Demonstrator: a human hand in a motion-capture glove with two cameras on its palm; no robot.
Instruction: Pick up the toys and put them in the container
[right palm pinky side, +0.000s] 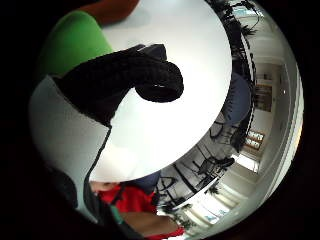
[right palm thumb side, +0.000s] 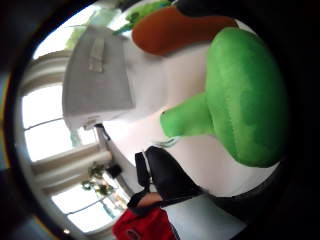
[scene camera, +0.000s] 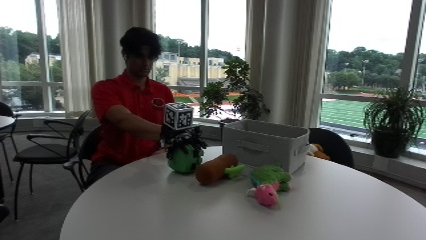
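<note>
Step in hand: the first toy, a green plush (scene camera: 184, 160), is being approached; no toy is seen in the container (scene camera: 265, 145).
Grip: the gloved right hand (scene camera: 181, 138) is being held directly over the green plush; fingers (right palm pinky side: 150, 77) are curling, but nothing is seen pinched, so contact cannot be told.
Toy positions: the green plush is standing on the table (scene camera: 153, 210), at 9 o'clock of the orange plush (scene camera: 215, 169); the green-and-pink plush (scene camera: 269, 184) is lying at its 3 o'clock.
Next move: closing round the green plush, then lifting toward the container at 3 o'clock, is judged necessary.
</note>
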